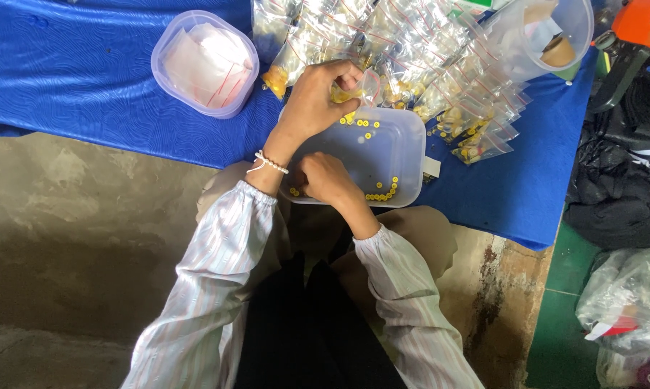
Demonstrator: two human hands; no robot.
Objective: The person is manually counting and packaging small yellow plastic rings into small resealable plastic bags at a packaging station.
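Left hand [317,101] pinches a small clear bag [361,88] above the tray [404,148] of yellow beads [382,193], while the right hand [327,178], fingers curled, rests inside the tray's near-left corner.

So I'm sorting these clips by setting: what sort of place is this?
Probably an informal small-parts packing spot. A heap of small zip bags covers a blue cloth, the hands work over a clear tray of yellow beads, and the floor is bare concrete.

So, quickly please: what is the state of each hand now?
Left hand: closed, pinching a small clear bag.
Right hand: curled inside the clear tray; holding cannot be told.
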